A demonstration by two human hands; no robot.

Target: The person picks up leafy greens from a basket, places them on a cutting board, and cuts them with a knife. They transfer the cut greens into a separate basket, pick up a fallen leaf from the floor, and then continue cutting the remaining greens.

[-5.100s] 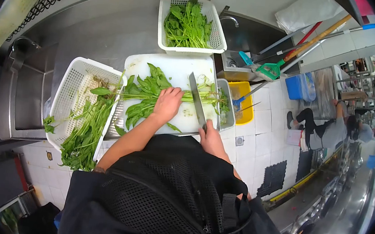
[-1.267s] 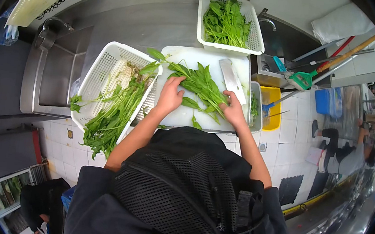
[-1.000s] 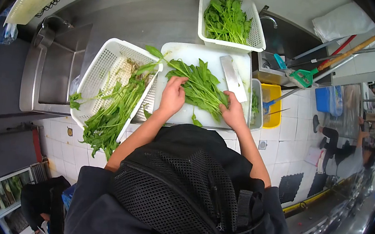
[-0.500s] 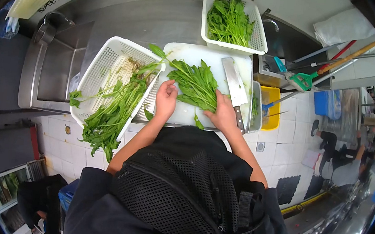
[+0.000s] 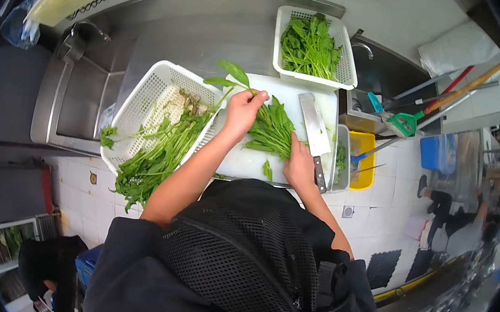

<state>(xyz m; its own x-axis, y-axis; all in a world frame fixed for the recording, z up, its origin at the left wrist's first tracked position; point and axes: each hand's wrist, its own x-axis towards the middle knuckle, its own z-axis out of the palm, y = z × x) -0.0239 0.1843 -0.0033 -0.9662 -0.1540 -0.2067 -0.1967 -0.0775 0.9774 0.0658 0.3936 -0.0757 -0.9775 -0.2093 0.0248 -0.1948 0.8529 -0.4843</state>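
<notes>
My left hand [image 5: 243, 114] is closed in a pinch over the white cutting board [image 5: 238, 166], on a leafy green sprig [image 5: 234, 72] whose broad leaves stick out past the basket corner. On the board lies a bunch of leafy greens [image 5: 269, 132]; my right hand [image 5: 301, 163] grips its right-hand end. A cleaver [image 5: 316, 125] with a dark handle rests just right of the bunch. One loose leaf [image 5: 267, 170] lies near the board's front edge. To the left, a white perforated basket [image 5: 135, 102] holds long-stemmed greens [image 5: 161, 159] that hang over its front rim.
Another white basket [image 5: 280, 49] with greens stands behind the board. A clear container [image 5: 341, 159] and a yellow bin [image 5: 362, 144] are at the right. Steel sinks [image 5: 80, 101] flank the counter. Long-handled tools [image 5: 444, 106] lean at right, and a person [image 5: 448, 210] is farther off.
My left hand has moved up and away from me and now pinches the sprig. My right hand stays at the bunch. The whole view has shifted slightly.
</notes>
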